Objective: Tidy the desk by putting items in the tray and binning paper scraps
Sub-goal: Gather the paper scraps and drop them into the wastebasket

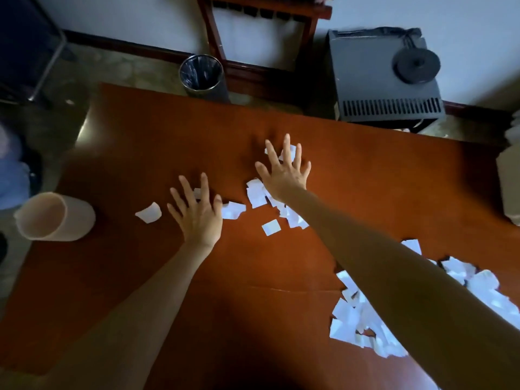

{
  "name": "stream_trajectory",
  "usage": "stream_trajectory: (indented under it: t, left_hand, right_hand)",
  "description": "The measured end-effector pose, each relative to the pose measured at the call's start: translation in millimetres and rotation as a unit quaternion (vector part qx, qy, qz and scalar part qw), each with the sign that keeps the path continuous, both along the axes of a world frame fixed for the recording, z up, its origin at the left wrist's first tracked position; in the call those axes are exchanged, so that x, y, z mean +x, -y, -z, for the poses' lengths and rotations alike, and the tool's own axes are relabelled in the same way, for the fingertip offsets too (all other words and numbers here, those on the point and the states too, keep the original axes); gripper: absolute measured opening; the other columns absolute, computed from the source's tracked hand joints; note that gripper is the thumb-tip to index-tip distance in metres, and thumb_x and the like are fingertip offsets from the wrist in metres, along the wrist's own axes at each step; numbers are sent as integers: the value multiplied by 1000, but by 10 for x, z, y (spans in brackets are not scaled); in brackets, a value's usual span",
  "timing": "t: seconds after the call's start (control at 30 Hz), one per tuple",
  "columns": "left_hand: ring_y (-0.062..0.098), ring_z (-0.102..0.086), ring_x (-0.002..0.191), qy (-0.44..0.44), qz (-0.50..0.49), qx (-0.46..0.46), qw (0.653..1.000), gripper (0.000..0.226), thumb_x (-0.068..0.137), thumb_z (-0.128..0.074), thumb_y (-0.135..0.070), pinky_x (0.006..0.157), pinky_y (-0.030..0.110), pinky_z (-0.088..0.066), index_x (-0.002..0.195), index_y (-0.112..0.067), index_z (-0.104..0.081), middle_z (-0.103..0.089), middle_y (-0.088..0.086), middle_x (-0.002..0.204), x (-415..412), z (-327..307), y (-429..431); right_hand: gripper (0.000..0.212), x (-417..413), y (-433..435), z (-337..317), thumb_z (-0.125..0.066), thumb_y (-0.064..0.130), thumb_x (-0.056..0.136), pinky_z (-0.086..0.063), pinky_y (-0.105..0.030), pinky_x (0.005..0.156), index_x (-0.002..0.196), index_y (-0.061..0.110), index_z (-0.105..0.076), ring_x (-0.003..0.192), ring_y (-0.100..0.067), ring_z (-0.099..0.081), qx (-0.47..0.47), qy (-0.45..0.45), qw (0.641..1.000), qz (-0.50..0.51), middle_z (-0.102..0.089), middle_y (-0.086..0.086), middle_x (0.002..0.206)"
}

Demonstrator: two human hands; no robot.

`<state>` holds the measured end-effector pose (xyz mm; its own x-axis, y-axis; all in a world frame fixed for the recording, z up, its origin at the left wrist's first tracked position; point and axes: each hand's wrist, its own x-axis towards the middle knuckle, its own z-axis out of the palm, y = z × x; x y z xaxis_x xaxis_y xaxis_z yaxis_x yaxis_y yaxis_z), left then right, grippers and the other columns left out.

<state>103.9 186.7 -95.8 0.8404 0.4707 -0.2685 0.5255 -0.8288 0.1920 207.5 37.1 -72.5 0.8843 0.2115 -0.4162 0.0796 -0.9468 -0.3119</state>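
White paper scraps point(256, 195) lie scattered across the middle of the brown desk point(135, 142). My left hand point(197, 211) lies flat with fingers spread, over a few scraps, one loose scrap point(149, 213) to its left. My right hand point(284, 170) reaches farther, fingers spread flat on more scraps. A large heap of scraps point(363, 313) sits at the near right under my right forearm. A beige bin point(53, 216) stands at the desk's left edge.
A metal waste bin with a dark liner point(202, 76) stands on the floor beyond the desk. A grey boxy appliance point(382, 77) sits at the back right, a wooden chair frame point(261, 12) behind. Something pale point(509, 170) sits at the right edge.
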Motion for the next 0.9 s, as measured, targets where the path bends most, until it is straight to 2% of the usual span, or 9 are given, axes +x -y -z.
stream_trajectory:
  t: [0.07,0.17,0.27,0.33,0.43,0.57,0.7,0.8,0.9]
  left_hand:
    - [42,0,145,-9,24,-4,1000,59,97,-27,-47,113,62,-4,151,-28,-12,-3,14,159,-20,56,3]
    - [40,0,146,-1,58,-14,998,63,91,-16,-49,114,60,0,150,-27,-15,-4,15,159,-107,99,53]
    - [40,-10,145,19,115,-31,993,68,88,-8,-49,114,57,-6,149,-24,-24,-15,17,157,-254,68,178]
    - [41,-25,141,21,140,-45,989,62,92,-16,-42,112,57,-16,146,-18,-33,-28,20,152,-380,29,255]
    - [42,-41,132,65,123,-40,989,49,92,-40,-24,105,60,-30,138,-9,-46,-43,24,142,-540,10,241]
    - [42,-14,144,70,18,-4,997,53,96,-44,-22,113,58,-10,146,-10,-31,-19,23,154,-574,0,-77]
    - [44,1,144,5,-73,-4,997,62,98,-37,-36,114,59,-4,150,-12,-15,-1,22,157,-542,22,-383]
    - [41,-3,145,-8,-35,-26,999,61,99,-33,-37,116,58,-6,151,-12,-13,-7,20,158,-587,24,-388]
    - [37,-7,146,26,55,-68,996,57,99,-27,-41,116,55,-6,151,-21,-12,-12,13,158,-631,-36,-214]
  right_hand:
    - [57,-19,-24,47,-18,54,97,4,-56,116,149,36,-3,146,-31,16,-20,-19,999,-33,17,-2,158]
    - [52,-260,17,85,-21,44,100,4,-52,117,149,30,-8,146,-31,13,-29,17,994,-104,10,-3,160]
    - [51,-616,122,111,-22,37,102,3,-47,118,150,27,-9,147,-30,11,-24,46,987,-153,7,-4,160]
    - [50,-831,168,108,-21,36,102,4,-46,119,150,27,-9,147,-29,10,-21,41,986,-162,6,-4,160]
    - [48,-1069,184,97,-25,31,102,6,-46,118,149,24,-17,148,-27,6,-1,39,984,-174,-2,-4,160]
    - [46,-1216,141,72,-32,26,99,1,-47,118,144,16,-34,146,-30,-15,61,88,984,-145,-27,-11,155]
    - [50,-1244,58,41,-28,36,101,5,-47,118,149,25,-18,148,-27,3,15,54,987,-149,-5,-5,160]
    - [53,-1278,44,34,-26,40,100,5,-49,118,149,31,-8,148,-26,10,5,31,988,-148,6,-2,160]
    - [52,-1322,97,9,-26,35,101,3,-49,120,150,28,-8,148,-24,6,4,28,990,-140,5,-3,160]
